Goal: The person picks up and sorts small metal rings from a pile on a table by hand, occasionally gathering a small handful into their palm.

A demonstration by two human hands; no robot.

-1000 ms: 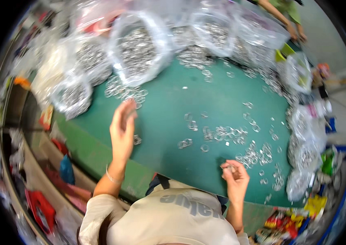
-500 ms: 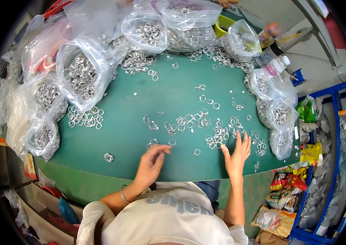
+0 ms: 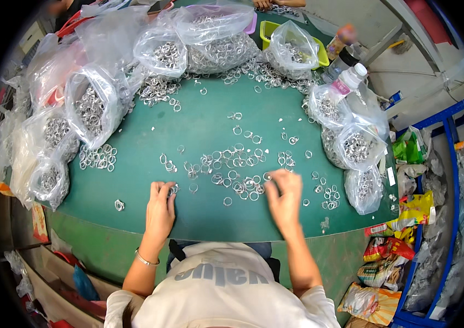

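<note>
Many small silvery metal rings (image 3: 238, 158) lie scattered in a loose band across the green tabletop. My left hand (image 3: 159, 212) rests at the near left of the band, its curled fingers and thumb around a metal ring (image 3: 173, 189). To its left lies a small ring cluster (image 3: 119, 205) by itself. My right hand (image 3: 285, 199), slightly blurred, hovers over the right end of a denser ring pile (image 3: 247, 187). Its fingers bend toward a ring (image 3: 267, 176), the thumb apart from them. More loose rings (image 3: 330, 197) lie right of that hand.
Clear plastic bags full of rings (image 3: 91, 106) line the left and far sides, with more bags (image 3: 356, 147) on the right. A yellow-green bin (image 3: 267, 30) and bottles (image 3: 350, 77) stand at the far right. Blue shelving (image 3: 448, 218) stands beside the table. Another person's hands (image 3: 264, 4) show at the far edge.
The view has shifted, so the table sits further left in it. My left hand has come down onto a ring. My right hand has bent its formerly spread fingers toward the pile.
</note>
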